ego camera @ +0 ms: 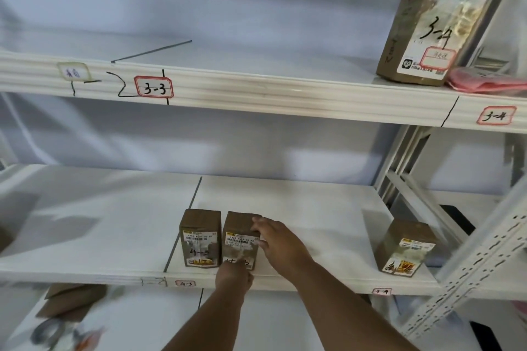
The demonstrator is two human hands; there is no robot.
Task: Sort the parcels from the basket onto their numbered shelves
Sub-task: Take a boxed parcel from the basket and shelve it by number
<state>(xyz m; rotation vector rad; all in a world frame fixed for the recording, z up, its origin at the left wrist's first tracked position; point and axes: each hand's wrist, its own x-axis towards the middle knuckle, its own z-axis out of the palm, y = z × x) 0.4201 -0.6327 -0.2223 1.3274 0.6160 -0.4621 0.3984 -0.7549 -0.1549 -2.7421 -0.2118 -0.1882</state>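
Two small brown parcels stand upright side by side on the shelf marked 4-3 (185, 283). The left parcel (200, 238) reads 4-3. The right parcel (239, 236) has both my hands on it. My right hand (281, 242) lies against its right side and top edge. My left hand (233, 276) touches its lower front, covering part of the written number. Further right, a third small parcel (405, 248) stands above the 4-4 label (381, 291). On the upper shelf a tall brown parcel (439, 23) marked 3-4 leans above the 3-4 label (496, 115).
The upper shelf edge carries a 3-3 label (154, 87). A pink bag (484, 81) lies beside the tall parcel. A perforated metal upright (467, 271) slants at the right. On the shelf below at the left lie a brown parcel (71, 300) and blurred items.
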